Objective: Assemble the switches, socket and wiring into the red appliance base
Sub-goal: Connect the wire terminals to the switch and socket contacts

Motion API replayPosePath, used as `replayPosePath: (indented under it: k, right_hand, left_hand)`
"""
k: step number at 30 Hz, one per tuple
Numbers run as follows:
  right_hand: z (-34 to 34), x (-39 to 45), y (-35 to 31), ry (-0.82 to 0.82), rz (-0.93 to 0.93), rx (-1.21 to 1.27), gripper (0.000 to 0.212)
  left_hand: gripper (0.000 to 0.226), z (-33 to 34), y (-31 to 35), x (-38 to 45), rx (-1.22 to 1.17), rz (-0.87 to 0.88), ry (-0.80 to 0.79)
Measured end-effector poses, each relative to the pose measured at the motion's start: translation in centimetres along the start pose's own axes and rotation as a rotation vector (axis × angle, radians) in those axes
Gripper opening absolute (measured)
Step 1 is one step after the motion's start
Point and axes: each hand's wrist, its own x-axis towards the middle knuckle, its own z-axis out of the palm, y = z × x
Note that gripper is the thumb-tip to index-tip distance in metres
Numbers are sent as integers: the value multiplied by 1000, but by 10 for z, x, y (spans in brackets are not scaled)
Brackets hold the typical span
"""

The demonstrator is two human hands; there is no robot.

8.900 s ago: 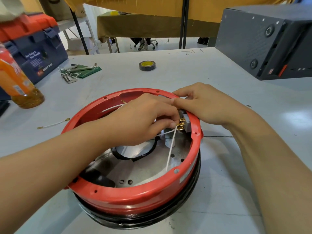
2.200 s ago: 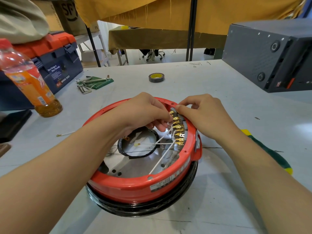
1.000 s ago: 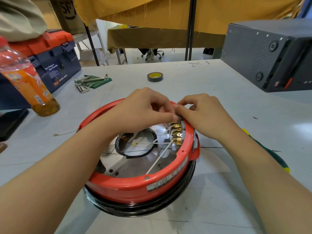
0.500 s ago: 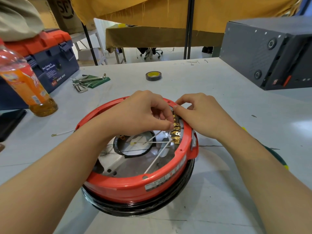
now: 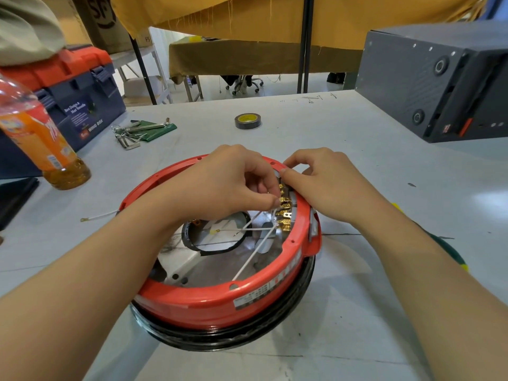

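Red appliance base (image 5: 209, 298) sits on grey table (image 5: 357, 160) near tape roll (image 5: 248, 121).

Single head-worn wide-angle view, looking forward and down over the desk (image 5: 343, 138) from close above. Forearms entering from the bottom corners, both hands meeting near frame centre over the red base (image 5: 209, 298). Far desk edge and room beyond filling the top. No second view to overlap.
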Motion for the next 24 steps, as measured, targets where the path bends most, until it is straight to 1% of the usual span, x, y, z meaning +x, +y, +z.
replayPosePath:
  k: [6,13,24]
  right_hand:
    - [1,0,0,1,0,2,22]
    - [1,1,1,2,-9,-3,21]
    - [1,1,0,-4,-11,-2,21]
  left_hand:
    - [12,2,2,-1,15,8,2]
    - [6,4,5,0,24,33,10]
    - [10,0,2,-1,21,24,-11]
